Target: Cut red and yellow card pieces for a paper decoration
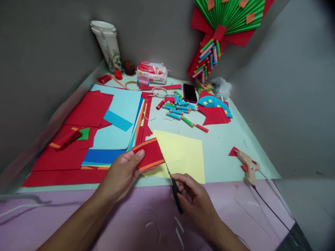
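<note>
My left hand (125, 170) grips a red paper piece (148, 155) with orange strips along its upper and lower edges, thumb on top. Black-handled scissors (176, 191) are held in my right hand (192, 195); their blades point up and meet the right edge of the red paper. Whether the blades are apart or closed is hard to make out. Beneath the held paper lies a pale yellow sheet (185, 157). Left of my left hand, red sheets (65, 157) and a light blue sheet (117, 101) overlap in a pile.
A glue gun (250, 167) with a cord rests at the right. Several small paper rolls (178, 109) lie mid-table near a phone (190, 93). At the back stand a white cup (107, 45) and a tissue pack (152, 72). A green paper fan (232, 15) hangs on the wall.
</note>
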`<action>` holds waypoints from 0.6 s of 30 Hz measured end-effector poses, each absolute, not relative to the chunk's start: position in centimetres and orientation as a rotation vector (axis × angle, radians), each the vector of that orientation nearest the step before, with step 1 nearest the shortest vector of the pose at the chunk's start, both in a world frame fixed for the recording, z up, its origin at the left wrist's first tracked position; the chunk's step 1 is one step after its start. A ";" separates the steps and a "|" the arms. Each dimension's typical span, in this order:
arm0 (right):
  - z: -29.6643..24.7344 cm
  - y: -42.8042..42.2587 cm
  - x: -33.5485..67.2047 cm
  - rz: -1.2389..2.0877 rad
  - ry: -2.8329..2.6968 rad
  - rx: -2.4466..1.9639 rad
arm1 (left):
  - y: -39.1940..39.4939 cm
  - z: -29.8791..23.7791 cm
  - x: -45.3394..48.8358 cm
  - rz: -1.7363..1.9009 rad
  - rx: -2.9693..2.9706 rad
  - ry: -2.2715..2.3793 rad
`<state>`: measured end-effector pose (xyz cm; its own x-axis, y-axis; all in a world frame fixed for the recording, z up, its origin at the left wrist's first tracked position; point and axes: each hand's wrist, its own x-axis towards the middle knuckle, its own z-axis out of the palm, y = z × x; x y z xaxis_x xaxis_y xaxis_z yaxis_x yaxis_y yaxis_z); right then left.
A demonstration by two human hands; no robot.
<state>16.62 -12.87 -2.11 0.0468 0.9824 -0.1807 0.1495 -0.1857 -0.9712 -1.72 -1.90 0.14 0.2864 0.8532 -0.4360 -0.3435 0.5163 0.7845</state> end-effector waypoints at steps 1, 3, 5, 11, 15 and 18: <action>-2.1 -12.9 16.6 1.245 -1.198 -1.474 | -1.9 0.1 -1.7 0.871 0.628 0.963; -2.1 -12.8 16.5 1.241 -1.179 -1.463 | -1.9 0.1 -1.7 0.872 0.631 0.955; -2.1 -12.8 16.4 1.235 -1.165 -1.450 | -1.9 0.2 -1.7 0.872 0.632 0.952; -2.2 -12.8 16.5 1.226 -1.176 -1.456 | -1.9 0.3 -1.7 0.874 0.635 0.985; -2.0 -12.7 16.5 1.251 -1.184 -1.479 | -2.0 0.3 -1.6 0.872 0.631 0.960; -1.8 -12.6 16.5 1.255 -1.170 -1.488 | -2.1 0.0 -1.6 0.846 0.638 0.914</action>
